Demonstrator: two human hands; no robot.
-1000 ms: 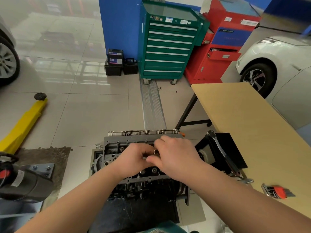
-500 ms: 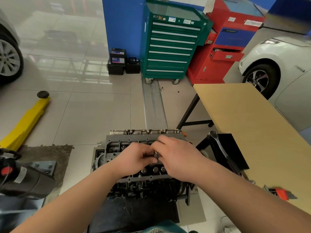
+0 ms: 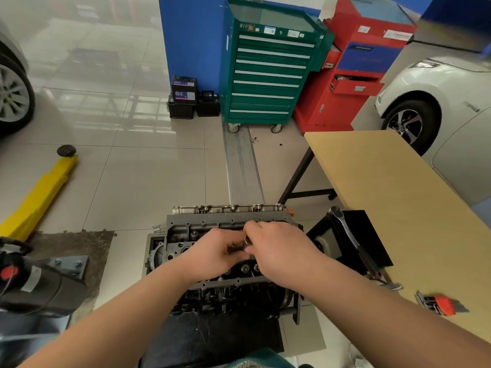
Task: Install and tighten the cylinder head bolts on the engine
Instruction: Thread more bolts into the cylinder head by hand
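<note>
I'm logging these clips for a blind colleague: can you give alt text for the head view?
Both hands, left hand and right hand, meet over the engine on the floor, pinching a small metal part between their fingertips. A ratchet wrench lies at the edge of the wooden table to the right.

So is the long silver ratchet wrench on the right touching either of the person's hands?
Apart. The head view shows the silver ratchet wrench lying on the black mat, with open space between it and the right hand; the left hand is farther away.
</note>
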